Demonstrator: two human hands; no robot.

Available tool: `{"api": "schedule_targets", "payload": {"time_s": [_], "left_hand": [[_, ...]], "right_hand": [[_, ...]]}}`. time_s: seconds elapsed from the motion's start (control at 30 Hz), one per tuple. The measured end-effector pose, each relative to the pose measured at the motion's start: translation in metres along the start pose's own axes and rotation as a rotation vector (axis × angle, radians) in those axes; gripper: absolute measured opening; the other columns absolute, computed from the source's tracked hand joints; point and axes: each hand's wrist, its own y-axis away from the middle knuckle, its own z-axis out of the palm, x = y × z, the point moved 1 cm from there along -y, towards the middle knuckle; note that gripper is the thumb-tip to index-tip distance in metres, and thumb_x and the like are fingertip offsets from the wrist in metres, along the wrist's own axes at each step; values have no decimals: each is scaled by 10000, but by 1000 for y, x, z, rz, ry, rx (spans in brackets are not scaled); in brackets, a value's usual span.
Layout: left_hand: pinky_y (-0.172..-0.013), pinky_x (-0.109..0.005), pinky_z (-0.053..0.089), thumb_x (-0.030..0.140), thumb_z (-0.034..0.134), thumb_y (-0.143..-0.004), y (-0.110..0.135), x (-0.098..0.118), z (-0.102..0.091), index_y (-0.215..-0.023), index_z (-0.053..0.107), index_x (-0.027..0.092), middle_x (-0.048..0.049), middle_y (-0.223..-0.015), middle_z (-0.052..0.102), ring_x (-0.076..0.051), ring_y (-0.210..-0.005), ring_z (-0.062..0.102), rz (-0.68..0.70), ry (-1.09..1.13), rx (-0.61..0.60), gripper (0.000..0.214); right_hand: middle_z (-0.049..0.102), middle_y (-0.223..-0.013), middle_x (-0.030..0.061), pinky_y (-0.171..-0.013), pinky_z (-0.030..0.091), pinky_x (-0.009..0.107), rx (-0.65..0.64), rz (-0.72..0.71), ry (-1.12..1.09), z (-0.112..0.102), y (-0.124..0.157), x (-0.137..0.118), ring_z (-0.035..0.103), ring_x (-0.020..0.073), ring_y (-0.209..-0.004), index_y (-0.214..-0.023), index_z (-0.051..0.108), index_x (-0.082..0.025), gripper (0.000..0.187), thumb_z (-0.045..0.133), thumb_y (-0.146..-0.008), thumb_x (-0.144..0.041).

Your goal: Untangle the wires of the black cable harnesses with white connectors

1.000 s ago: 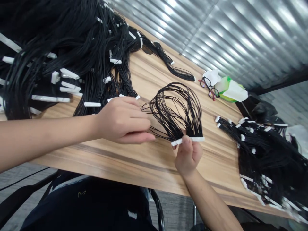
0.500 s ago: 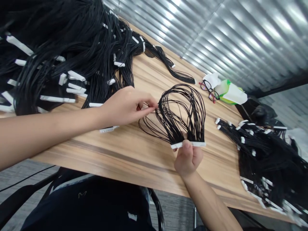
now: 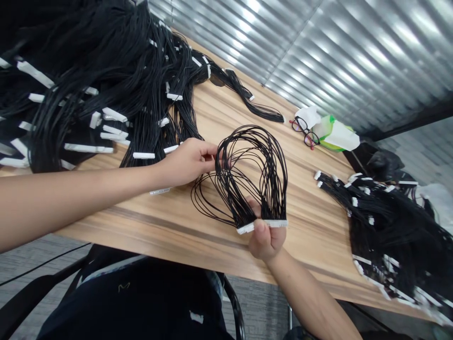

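Observation:
My right hand point(image 3: 264, 238) is closed around the two white connectors point(image 3: 262, 225) of a looped black wire harness point(image 3: 253, 174), held upright above the wooden table point(image 3: 198, 222). The wires arch up from the connectors into a rounded loop. My left hand point(image 3: 187, 161) reaches in from the left and pinches the left side of that loop with its fingertips. A small white connector point(image 3: 160, 191) lies on the table just under my left wrist.
A big heap of black harnesses with white connectors point(image 3: 88, 89) covers the table's left and back. A second pile of harnesses point(image 3: 392, 231) lies at the right. Glasses point(image 3: 305, 131) and a green-and-white packet point(image 3: 334, 134) sit near the corrugated metal wall. A chair is below the table edge.
My right hand with the connectors has shifted left and down toward me. My left hand rose from the lower strands to pinch the loop's left side, and the loop now stands rounder.

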Motion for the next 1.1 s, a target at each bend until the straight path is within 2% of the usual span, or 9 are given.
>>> {"api": "schedule_targets", "payload": {"time_s": [0.13,0.27,0.37,0.47,0.53,0.6,0.83,1.0,1.1], "left_hand": [[-686,-192,500,509,665,-973,5,9,-6,-924,824,194,-8,-853,778,-103,-739,650,189,-130,69,357],[-574,-210,391,571,731,-943,6,13,-13,-741,786,198,29,-642,658,-73,-570,492,282,-244,200,427],[-642,-226,407,631,767,-902,4,14,-15,-635,745,203,29,-587,616,-90,-630,514,323,-287,258,505],[-750,-238,494,702,762,-871,1,13,-11,-657,755,200,1,-679,688,-128,-770,612,190,-122,165,545],[-786,-247,551,717,757,-865,0,13,-6,-731,780,192,-7,-733,722,-134,-781,647,83,38,43,543],[-812,-257,595,717,761,-861,0,12,-3,-811,793,184,-17,-790,748,-134,-783,667,37,127,-3,536],[-967,-317,629,675,833,-813,1,9,-3,-847,772,182,-41,-913,782,-169,-908,726,43,151,35,499],[-1006,-309,608,691,768,-873,-2,8,-2,-929,783,194,-51,-975,779,-168,-956,725,46,187,-43,501],[-1000,-301,595,660,719,-923,-2,9,-1,-947,765,209,-40,-969,762,-165,-962,714,68,204,-107,454]], "right_hand": [[699,-818,60,-723,638,424,11,31,-20,-1,-2,-2,679,251,-726,-1017,744,-325,250,573,-1031,-506],[622,-698,22,-555,552,349,15,127,-90,3,-8,-4,585,203,-577,-944,713,-284,310,535,-1057,-512],[553,-655,-13,-454,462,299,19,218,-119,6,-12,-7,510,170,-507,-954,679,-259,343,533,-1051,-553],[532,-656,-15,-460,451,292,7,240,-101,7,-14,-9,498,161,-519,-850,650,-241,411,519,-1048,-577],[556,-670,1,-515,472,307,-30,221,-85,7,-14,-10,525,169,-564,-775,640,-236,450,508,-1058,-559],[563,-675,9,-548,461,317,-69,211,-77,8,-15,-11,536,176,-595,-754,642,-233,464,496,-1070,-539],[522,-671,-15,-522,362,294,-151,227,-108,12,-25,-18,454,147,-577,-741,611,-228,433,520,-1086,-474],[499,-659,-31,-516,343,280,-200,271,-221,15,-26,-19,430,134,-572,-751,579,-232,410,540,-1085,-466],[500,-651,-25,-506,342,288,-203,290,-176,15,-25,-20,426,143,-565,-739,575,-237,451,523,-1075,-533]]}}
